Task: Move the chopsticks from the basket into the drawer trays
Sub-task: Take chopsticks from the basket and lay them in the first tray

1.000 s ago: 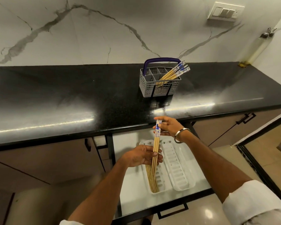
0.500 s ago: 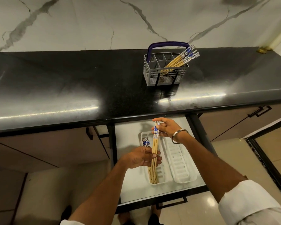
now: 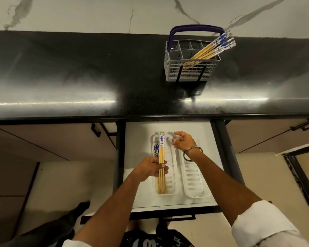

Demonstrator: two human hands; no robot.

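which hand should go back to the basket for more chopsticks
Right, probably. The right hand is free, fingers loosely open over the drawer, on the basket's side. The left hand grips the chopstick bundle over the left tray.

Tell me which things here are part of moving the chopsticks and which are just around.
Part of the job:
- basket with chopsticks left in it
- bundle held in the left hand
- right hand, off the bundle
- left tray, right tray
- drawer

Just around:
- counter
- bangle
- cabinet handle
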